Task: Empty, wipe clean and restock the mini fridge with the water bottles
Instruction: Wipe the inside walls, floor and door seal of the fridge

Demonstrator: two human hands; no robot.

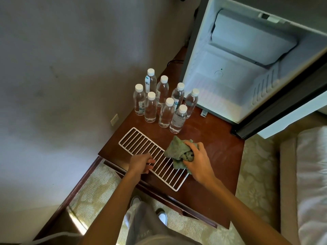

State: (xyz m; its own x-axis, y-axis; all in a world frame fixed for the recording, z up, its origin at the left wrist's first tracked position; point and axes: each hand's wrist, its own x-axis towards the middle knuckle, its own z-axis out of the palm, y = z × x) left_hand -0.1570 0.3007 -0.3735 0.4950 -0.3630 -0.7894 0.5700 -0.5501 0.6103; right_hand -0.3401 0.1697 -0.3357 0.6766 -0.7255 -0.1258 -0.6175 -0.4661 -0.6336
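The white mini fridge [230, 71] stands open and empty on the dark wooden table [212, 138], its door swung to the right. Several clear water bottles [164, 101] with white caps stand upright in a cluster to the fridge's left. A white wire shelf [141, 145] lies flat near the table's front edge. My left hand [141, 163] grips the shelf's near long edge. My right hand [198, 161] holds a crumpled green cloth [178, 151] pressed onto the shelf's right part.
A grey wall with a socket [114, 119] runs along the left. A bed [311, 174] sits at the right. Patterned carpet [256, 174] lies below, and my legs and shoes [162, 216] are under the table's front edge.
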